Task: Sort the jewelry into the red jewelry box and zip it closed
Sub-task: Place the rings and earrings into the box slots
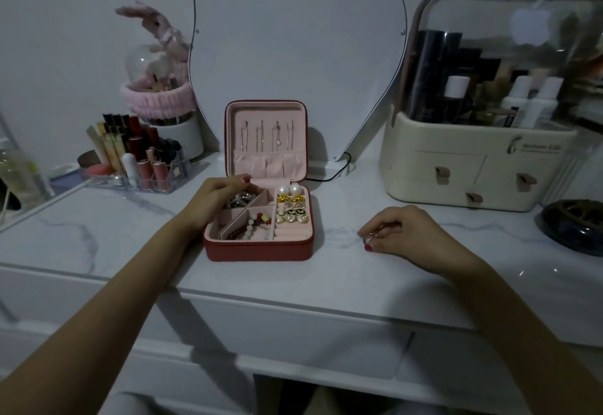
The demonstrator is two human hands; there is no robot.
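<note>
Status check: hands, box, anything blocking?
Left hand in the red jewelry box's rear-left compartment. Right hand pinching a small ring on the tabletop. Box open, unzipped. Nothing blocking.

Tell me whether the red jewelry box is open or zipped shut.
Open. The red jewelry box has its lid standing upright at the back, pink lining and compartments of jewelry exposed, and the left hand reaching into a compartment.
</note>
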